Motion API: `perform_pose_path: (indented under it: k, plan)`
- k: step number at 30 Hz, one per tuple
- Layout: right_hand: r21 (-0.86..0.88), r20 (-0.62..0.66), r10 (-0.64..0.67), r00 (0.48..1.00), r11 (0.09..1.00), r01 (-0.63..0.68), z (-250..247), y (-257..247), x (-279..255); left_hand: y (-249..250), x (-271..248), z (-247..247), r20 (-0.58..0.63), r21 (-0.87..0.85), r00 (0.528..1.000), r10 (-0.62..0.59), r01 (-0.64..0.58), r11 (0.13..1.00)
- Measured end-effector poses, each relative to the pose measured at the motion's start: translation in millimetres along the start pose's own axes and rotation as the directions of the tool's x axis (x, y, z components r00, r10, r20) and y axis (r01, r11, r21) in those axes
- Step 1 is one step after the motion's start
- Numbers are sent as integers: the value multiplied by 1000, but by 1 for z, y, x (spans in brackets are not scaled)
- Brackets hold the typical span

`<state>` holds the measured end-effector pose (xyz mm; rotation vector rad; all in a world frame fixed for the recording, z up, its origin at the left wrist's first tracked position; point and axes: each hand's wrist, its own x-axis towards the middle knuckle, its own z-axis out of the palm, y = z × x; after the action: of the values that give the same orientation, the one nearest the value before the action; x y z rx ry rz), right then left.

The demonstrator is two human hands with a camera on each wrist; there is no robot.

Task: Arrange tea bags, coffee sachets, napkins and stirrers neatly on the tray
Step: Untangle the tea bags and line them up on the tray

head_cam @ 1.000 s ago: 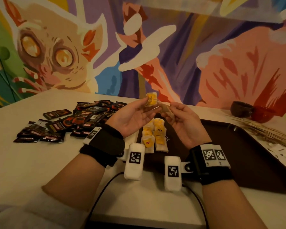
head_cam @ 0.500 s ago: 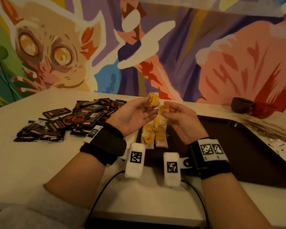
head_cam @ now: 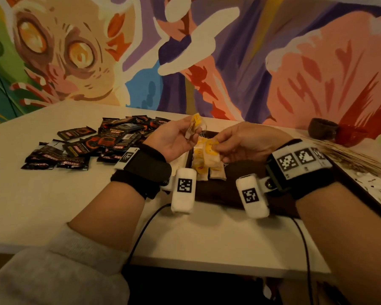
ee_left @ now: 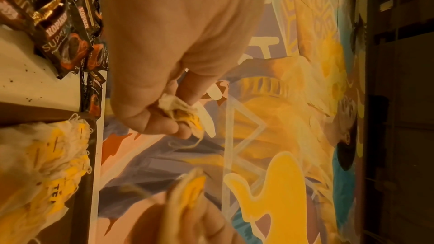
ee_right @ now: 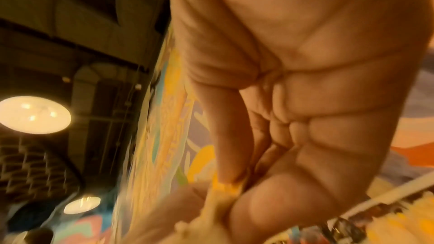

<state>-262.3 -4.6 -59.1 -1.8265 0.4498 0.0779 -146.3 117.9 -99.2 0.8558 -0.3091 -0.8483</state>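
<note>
While the left hand [head_cam: 174, 139] pinches one yellow-tagged paper tea bag [head_cam: 194, 126] and the right hand [head_cam: 249, 144] pinches another [head_cam: 211, 150] above the dark brown tray [head_cam: 240, 186], their loose strings hang close. Risk: tangling strings could drag the near stack of tea bags [head_cam: 204, 167] askew.

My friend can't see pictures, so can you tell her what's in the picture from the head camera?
Two hands each hold a tea bag: the left hand lifts one tea bag, and the right hand lowers another tea bag onto a row of tea bags on a dark tray. Black coffee sachets lie scattered on the white table to the left.
</note>
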Motion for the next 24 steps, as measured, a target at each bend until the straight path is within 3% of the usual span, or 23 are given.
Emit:
perform_pose_path:
  k: [5, 8, 13, 19, 24]
  plan:
    - [-251, 47, 298, 954, 928, -277, 1, 5, 17, 2, -2, 0, -13, -51, 999, -34, 33, 998]
    - [-359, 28, 387, 922, 864, -352, 0, 7, 24, 5, -2, 1, 21, -32, 998, -53, 54, 998]
    - [-573, -93, 420, 903, 719, -394, 3, 6, 37, 7, -6, 3, 20, -11, 999, -39, 39, 999]
    - [-612, -161, 481, 862, 636, -469, 7, 5, 49, 6, -6, 1, -1, 193, 1000, 12, -12, 981]
    - [-704, -214, 296, 931, 614, -357, 4, 13, 49, 7, -7, 1, 41, 291, 999, -15, 3, 957]
